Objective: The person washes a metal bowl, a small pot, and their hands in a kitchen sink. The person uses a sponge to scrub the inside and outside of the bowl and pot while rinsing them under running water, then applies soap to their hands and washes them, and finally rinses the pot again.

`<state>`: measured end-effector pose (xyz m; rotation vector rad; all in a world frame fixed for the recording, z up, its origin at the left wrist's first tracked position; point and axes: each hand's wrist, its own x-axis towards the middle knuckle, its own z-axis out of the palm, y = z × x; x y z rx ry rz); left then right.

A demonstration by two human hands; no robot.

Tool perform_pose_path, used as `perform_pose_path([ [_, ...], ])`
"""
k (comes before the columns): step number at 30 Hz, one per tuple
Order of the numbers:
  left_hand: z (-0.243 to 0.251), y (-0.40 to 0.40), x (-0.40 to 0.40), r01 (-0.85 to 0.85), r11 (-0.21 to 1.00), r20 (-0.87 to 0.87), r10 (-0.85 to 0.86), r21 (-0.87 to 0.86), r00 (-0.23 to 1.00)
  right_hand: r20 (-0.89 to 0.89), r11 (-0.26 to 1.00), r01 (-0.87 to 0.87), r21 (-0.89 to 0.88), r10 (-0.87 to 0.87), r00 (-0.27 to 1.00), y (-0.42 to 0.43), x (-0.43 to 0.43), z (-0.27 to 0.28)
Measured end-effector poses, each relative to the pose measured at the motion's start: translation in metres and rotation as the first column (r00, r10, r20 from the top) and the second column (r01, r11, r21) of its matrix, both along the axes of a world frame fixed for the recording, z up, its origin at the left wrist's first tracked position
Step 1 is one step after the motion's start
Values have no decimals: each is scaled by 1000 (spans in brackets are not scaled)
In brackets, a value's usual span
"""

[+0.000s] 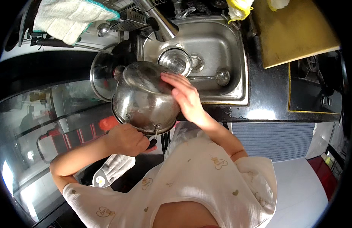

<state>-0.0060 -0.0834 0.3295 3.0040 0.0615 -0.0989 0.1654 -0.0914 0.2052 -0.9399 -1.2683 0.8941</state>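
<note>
A stainless steel pot [146, 104] is held tipped over at the near left corner of the sink. Its base faces up and away from me, and its rim is turned towards my body. My left hand [128, 139] is closed around the pot's black side handle [152, 144]. Against the edge of the base lies my right hand [187, 98], palm down with straight fingers. Inside the steel sink [213, 45] are a round metal bowl [176, 60] and a metal ladle [222, 77]. The pot's inside is hidden.
A glass lid [103, 82] with a steel rim stands left of the pot. The faucet [166, 27] reaches over the sink. A cutting board [295, 34] is at the upper right, near a hob [312, 94]. A cloth [70, 18] hangs upper left; a grey towel [116, 169] hangs below.
</note>
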Motion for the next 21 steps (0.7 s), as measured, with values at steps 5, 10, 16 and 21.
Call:
perform_pose_path([
  [5, -7, -6, -4, -20, 1000, 82, 18, 24, 996, 233, 977, -114, 180, 70, 970, 0, -7, 30],
  [10, -1, 5, 1, 23, 999, 17, -23, 44, 1000, 22, 823, -544, -166, 554, 832, 49, 1, 0],
  [16, -4, 8, -6, 43, 998, 23, -44, 50, 999, 28, 837, -535, -112, 541, 840, 29, 11, -27],
  [21, -15, 2, -9, 79, 997, 137, -80, 11, 987, 212, 883, -454, 120, 424, 881, 9, 10, 6],
])
